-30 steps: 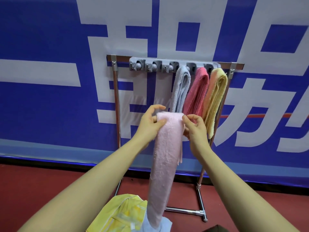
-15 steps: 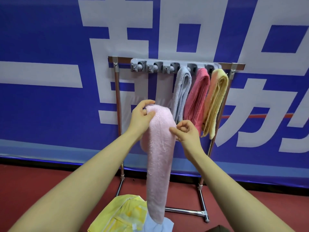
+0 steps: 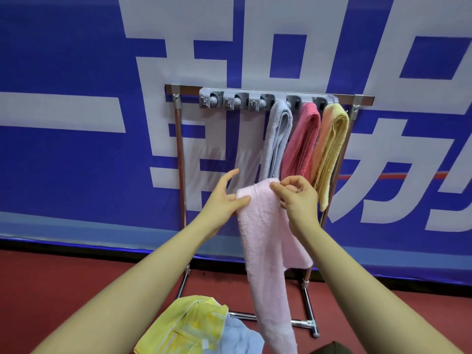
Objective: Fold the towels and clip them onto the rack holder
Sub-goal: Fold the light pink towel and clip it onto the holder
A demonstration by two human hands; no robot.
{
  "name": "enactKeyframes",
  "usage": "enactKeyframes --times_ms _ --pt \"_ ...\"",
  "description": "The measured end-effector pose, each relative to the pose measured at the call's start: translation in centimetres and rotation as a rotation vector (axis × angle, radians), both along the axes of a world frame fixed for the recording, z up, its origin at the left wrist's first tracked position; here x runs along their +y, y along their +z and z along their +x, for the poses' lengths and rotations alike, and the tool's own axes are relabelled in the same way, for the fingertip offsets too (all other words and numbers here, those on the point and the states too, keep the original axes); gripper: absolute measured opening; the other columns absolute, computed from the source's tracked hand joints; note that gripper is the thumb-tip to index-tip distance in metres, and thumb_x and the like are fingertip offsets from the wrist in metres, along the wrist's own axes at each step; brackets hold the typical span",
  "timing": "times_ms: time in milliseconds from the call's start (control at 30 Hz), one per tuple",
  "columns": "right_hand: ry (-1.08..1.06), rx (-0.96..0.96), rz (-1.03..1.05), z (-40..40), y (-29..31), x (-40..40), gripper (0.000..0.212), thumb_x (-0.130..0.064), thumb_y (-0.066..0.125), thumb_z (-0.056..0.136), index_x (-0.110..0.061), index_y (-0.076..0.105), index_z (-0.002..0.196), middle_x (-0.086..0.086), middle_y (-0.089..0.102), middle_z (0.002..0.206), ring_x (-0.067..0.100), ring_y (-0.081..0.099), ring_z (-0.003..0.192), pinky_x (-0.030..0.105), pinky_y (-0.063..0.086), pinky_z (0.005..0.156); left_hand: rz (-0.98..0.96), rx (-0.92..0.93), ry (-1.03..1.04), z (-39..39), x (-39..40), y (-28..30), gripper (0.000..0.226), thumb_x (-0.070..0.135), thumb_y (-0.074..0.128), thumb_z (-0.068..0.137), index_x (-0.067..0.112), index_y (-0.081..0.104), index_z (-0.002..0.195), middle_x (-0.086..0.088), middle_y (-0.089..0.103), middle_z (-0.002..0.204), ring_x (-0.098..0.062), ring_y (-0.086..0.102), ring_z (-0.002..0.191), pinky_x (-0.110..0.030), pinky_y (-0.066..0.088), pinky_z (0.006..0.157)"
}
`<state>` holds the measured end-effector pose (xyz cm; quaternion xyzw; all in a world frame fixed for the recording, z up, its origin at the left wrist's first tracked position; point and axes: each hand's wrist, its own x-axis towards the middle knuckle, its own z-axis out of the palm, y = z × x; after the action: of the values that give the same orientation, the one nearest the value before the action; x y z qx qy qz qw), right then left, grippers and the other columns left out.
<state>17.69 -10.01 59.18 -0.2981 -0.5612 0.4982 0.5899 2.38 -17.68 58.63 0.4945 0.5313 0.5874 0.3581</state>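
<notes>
A long pale pink towel (image 3: 265, 246) hangs folded in front of the rack. My left hand (image 3: 224, 198) holds its upper left edge with the thumb on the front and the fingers spread behind. My right hand (image 3: 297, 196) pinches the top right edge. Above them is the grey clip holder (image 3: 255, 98) on a metal rack (image 3: 178, 159). Its three left clips hold nothing. A light blue towel (image 3: 278, 139), a red-pink towel (image 3: 302, 141) and a yellow towel (image 3: 330, 146) hang from the right clips.
At the bottom lie a crumpled yellow towel (image 3: 189, 325) and a blue towel (image 3: 240, 338). A blue and white banner (image 3: 76, 123) stands right behind the rack. The floor (image 3: 63, 282) is red.
The pink towel's top has dropped and now shows a shorter back layer on the right. My left hand's fingers have spread, and my right hand has risen to the top right edge.
</notes>
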Motion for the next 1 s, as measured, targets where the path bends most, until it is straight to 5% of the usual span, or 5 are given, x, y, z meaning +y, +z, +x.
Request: enactKeyframes --times_ms 300,533,700,800,1000 --pt "-0.026 0.027 0.01 1.8 0.2 0.7 0.02 -0.008 0.072 0.081 -0.018 0.056 0.076 -0.006 0.048 0.051 0.012 0.045 0.056 0.028 0.042 0.06 0.105 -0.154 0.223 3.7 0.9 0.5 0.037 0.002 0.064 0.084 0.026 0.051 0.109 -0.009 0.064 0.079 -0.015 0.057 0.067 -0.024 0.045 0.059" --pt "0.204 0.084 -0.074 1.8 -0.2 -0.1 0.027 -0.008 0.065 0.086 -0.014 0.052 0.108 -0.005 0.066 0.074 0.008 0.058 0.066 0.022 0.045 0.055 0.153 -0.113 0.219 3.3 1.8 4.1 0.02 0.0 0.062 0.086 0.018 0.062 0.096 -0.007 0.069 0.085 -0.012 0.063 0.071 -0.018 0.049 0.056" --pt "0.246 0.039 -0.097 1.1 -1.0 -0.8 0.039 -0.002 0.066 0.085 -0.015 0.045 0.116 -0.001 0.071 0.074 0.009 0.065 0.07 0.024 0.05 0.062 0.177 -0.081 0.286 2.2 2.4 4.9 0.022 0.0 0.062 0.085 0.02 0.064 0.095 -0.009 0.068 0.088 -0.02 0.063 0.082 -0.036 0.052 0.077" --pt "0.158 -0.01 -0.061 0.6 -0.5 -0.7 0.035 0.0 0.068 0.083 -0.014 0.049 0.11 -0.006 0.066 0.064 0.001 0.061 0.061 0.022 0.047 0.061 0.19 -0.09 0.343 1.3 2.3 4.9 0.022 -0.001 0.062 0.085 0.017 0.063 0.097 -0.011 0.067 0.084 -0.021 0.062 0.078 -0.036 0.051 0.078" --pt "0.188 -0.065 -0.154 -0.4 0.7 -0.8 0.044 -0.011 0.079 0.073 -0.008 0.055 0.11 0.002 0.065 0.083 0.009 0.061 0.069 0.021 0.046 0.053 0.19 -0.088 0.352 -0.1 2.1 4.6 0.022 -0.001 0.059 0.087 0.017 0.061 0.101 -0.021 0.067 0.094 -0.022 0.063 0.079 -0.036 0.052 0.075"
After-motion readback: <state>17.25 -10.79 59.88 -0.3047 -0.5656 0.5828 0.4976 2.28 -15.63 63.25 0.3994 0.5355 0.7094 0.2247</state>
